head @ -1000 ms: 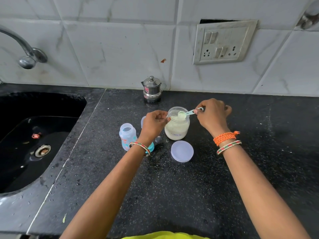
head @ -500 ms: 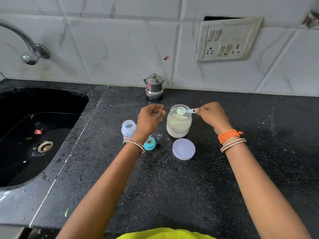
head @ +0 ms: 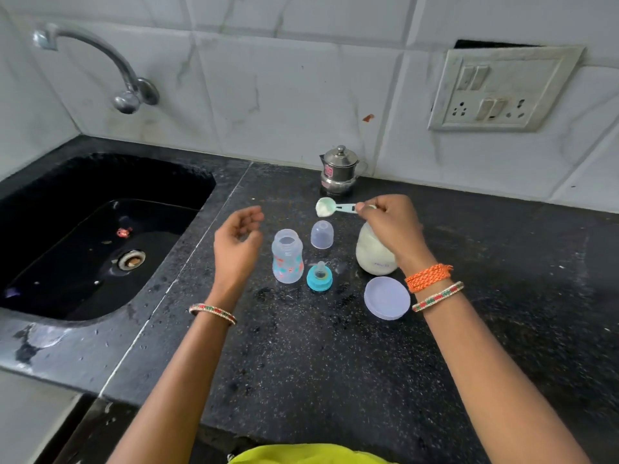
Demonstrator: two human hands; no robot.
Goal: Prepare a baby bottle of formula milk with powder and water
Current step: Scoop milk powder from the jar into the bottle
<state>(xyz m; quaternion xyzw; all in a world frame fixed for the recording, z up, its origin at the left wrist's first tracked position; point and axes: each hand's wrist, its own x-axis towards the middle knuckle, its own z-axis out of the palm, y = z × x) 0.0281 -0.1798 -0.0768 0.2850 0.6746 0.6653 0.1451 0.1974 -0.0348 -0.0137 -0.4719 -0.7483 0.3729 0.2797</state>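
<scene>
An open baby bottle [head: 287, 256] stands on the dark surface [head: 335, 363], its teat [head: 320, 276] just right and cap [head: 322, 234] behind. The right hand [head: 390, 226] pinches a scoop [head: 335, 207] heaped with powder, above and to the far right of the bottle. The left hand [head: 238, 242] hangs loosely curled, holding nothing, left of the bottle. To pour well, keep the scoop level, centre it over the bottle's mouth, then tip slowly.

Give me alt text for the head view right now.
The right hand pinches a scoop of white powder above the counter, near the open baby bottle. The left hand hovers empty beside the bottle; the powder jar stands uncapped.
</scene>
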